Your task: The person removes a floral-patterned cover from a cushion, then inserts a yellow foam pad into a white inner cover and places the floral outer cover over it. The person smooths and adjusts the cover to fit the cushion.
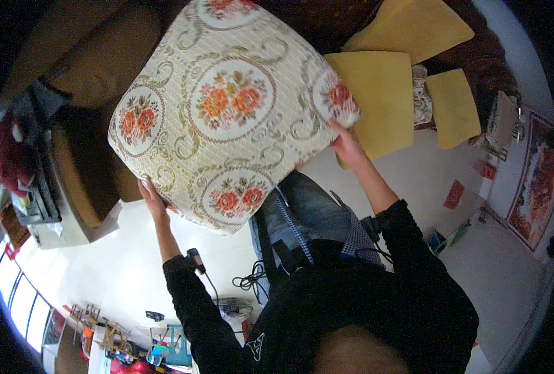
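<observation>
A large, squarish cushion (233,100) in cream fabric with rose medallions and scrolls is lifted in front of me, tilted so one corner points down toward my legs. My left hand (153,198) grips its lower left edge. On the right edge, near a rounded corner, my right hand (348,146) holds it; most fingers of both hands are hidden. Just past my right hand lies a yellow foam pad (380,98), partly covered by the cushion. Another yellow pad (410,28) is behind it, and a smaller one (455,107) sits to its right.
Patterned cloth (422,98) shows between the pads. At left stands a brown sofa (78,173), with dark red and dark items beside it. Several small chairs (169,348) stand at lower left. A framed picture (534,187) is on the right. Black cables (253,280) hang near my waist.
</observation>
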Demonstrator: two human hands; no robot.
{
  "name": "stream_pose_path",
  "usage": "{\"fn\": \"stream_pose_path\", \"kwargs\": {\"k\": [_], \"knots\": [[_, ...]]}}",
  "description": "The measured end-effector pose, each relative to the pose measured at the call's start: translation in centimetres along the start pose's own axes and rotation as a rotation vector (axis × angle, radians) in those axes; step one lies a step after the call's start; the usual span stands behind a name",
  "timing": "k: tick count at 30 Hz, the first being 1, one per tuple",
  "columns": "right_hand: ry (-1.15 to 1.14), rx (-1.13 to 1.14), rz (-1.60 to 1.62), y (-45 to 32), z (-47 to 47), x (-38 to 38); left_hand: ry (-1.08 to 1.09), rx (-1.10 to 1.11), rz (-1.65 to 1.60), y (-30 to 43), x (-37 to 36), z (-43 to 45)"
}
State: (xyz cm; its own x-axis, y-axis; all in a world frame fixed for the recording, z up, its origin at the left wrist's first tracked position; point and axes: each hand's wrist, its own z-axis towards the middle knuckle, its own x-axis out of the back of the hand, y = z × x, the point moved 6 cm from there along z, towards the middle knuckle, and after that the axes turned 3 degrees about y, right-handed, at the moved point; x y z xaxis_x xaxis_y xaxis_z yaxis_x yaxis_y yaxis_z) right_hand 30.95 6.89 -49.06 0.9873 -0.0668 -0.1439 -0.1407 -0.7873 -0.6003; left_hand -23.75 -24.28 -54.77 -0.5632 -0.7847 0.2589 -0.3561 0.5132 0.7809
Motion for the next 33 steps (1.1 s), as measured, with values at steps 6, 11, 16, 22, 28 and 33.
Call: {"fn": "stream_pose_path", "kwargs": {"k": [6,11,16,22,28,33], "knots": [[-0.131,0.482,0.034,-9.9,-2.6,-5.7,0.028,0.098,-0.273,-5.5,-2.3,-9.5],[-0.165,0.525,0.135,-10.1,-3.6,-10.7,-0.141,0.202,-0.590,-9.6,-1.9,-12.6],[-0.273,0.471,0.223,-11.1,-0.7,-11.3,-0.208,0.263,-0.671,-11.5,-0.7,-15.8],[-0.352,0.521,-0.016,-14.7,-0.2,-17.9,-0.364,0.390,-0.686,-14.0,-3.4,-22.2],[-0.321,0.399,-0.699,-4.4,0.1,-15.3,-0.710,0.384,-0.276,-9.6,-12.3,-25.5],[-0.251,0.324,-0.843,4.4,1.9,-11.5,-0.491,-0.052,-0.084,-1.8,-5.1,-19.5]]}}
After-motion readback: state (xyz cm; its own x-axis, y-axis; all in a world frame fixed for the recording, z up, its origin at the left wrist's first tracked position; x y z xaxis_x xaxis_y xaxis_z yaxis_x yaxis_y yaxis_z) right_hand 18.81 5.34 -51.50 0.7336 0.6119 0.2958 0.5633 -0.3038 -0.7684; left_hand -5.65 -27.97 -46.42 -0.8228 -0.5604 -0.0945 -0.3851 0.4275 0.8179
